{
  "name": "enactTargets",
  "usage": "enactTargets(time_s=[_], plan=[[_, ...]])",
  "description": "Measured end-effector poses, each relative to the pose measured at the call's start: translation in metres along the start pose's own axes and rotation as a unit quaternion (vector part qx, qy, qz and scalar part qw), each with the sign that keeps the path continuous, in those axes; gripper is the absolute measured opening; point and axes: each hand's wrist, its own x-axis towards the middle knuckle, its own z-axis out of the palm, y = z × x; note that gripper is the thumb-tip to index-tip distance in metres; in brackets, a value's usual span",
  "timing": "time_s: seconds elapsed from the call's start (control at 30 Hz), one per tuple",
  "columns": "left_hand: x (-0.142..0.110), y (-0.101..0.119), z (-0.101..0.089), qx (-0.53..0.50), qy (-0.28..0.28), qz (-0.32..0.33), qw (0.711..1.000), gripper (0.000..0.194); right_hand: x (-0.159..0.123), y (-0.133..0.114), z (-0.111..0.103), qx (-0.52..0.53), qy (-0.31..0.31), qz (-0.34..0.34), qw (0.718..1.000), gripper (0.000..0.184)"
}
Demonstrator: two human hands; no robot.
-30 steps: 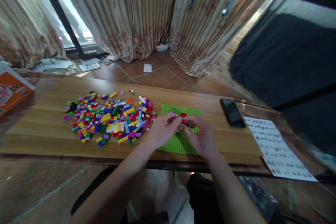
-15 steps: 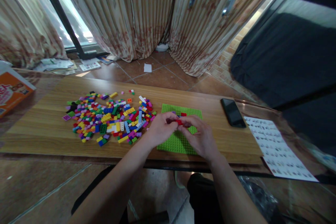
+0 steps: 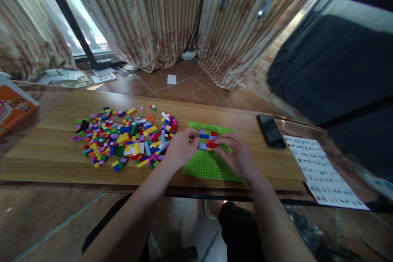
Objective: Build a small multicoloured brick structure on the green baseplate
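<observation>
A flat patch of joined toy bricks, blue, lavender, red and orange, sits on the green baseplate. My right hand reaches in from the right, its thumb and fingertips closed on a small red brick at the patch's lower right. It is unclear whether that brick is pressed down fully. At the patch's left side is my left hand, thumb and forefinger slightly apart with nothing seen between them. Its other fingers are curled and partly hidden.
A wide heap of loose coloured bricks covers the left part of the wooden board. To the right lie a black phone and a white sheet with small printed pictures. An orange box stands at the far left.
My hands have drawn apart, uncovering the brick patch. The left hand has let go of the red brick and moved left; the right hand keeps it, now over the patch.
</observation>
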Motion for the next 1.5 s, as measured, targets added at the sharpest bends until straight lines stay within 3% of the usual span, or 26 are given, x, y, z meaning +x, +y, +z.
enactTargets(time_s=[0.3, 0.6, 0.77, 0.87, 0.97, 1.27, 1.5], plan=[[-0.003, 0.002, 0.005, 0.066, -0.039, -0.022, 0.997, 0.025, 0.001, -0.002, 0.004, -0.028, -0.008, -0.006, 1.000, 0.011], [-0.003, 0.006, 0.012, 0.078, -0.030, -0.028, 0.996, 0.033, 0.001, -0.001, 0.006, 0.002, 0.011, 0.021, 1.000, 0.013], [-0.005, 0.008, 0.013, 0.088, -0.024, -0.030, 0.995, 0.034, 0.003, 0.002, 0.003, 0.044, 0.056, 0.095, 0.993, 0.017], [-0.005, 0.009, 0.014, 0.096, -0.022, -0.033, 0.995, 0.033, 0.003, 0.005, 0.007, 0.037, 0.039, 0.177, 0.983, 0.029], [-0.004, 0.008, 0.015, 0.100, -0.019, -0.039, 0.994, 0.031, 0.002, 0.008, 0.014, 0.040, 0.013, 0.217, 0.975, 0.031], [-0.001, 0.012, 0.014, 0.097, -0.016, -0.062, 0.993, 0.028, 0.005, 0.023, 0.029, 0.140, 0.017, 0.278, 0.950, 0.036], [0.001, 0.007, 0.019, 0.077, -0.011, -0.065, 0.995, 0.027, 0.005, 0.024, 0.028, 0.131, -0.002, 0.249, 0.960, 0.034]])
